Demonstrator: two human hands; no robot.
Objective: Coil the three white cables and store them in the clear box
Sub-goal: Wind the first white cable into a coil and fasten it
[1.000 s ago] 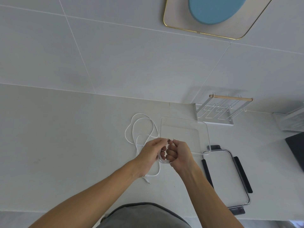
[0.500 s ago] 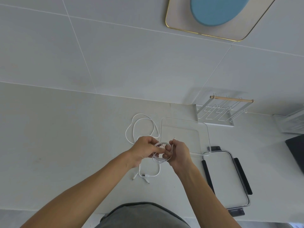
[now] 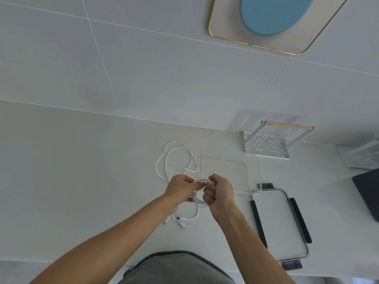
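Where the fingers (image 3: 194,186) of the left hand (image 3: 181,190) meet those of the right hand (image 3: 218,191), a small coiled white cable (image 3: 200,202) hangs between them, raised just above the worktop (image 3: 71,181). Both hands are clenched on this coil, the left pinching its upper left arc, the right curled round its right side, with a short plug end (image 3: 214,171) poking up past the right fingertips. Behind and below the hands, the loose white cables (image 3: 176,158) sprawl on the worktop, their connectors (image 3: 178,219) lying near the left wrist. Just beside the right hand stands the clear box (image 3: 257,175), empty inside. Its lid (image 3: 281,222), with dark clips, lies to the right, touching the box's near corner.
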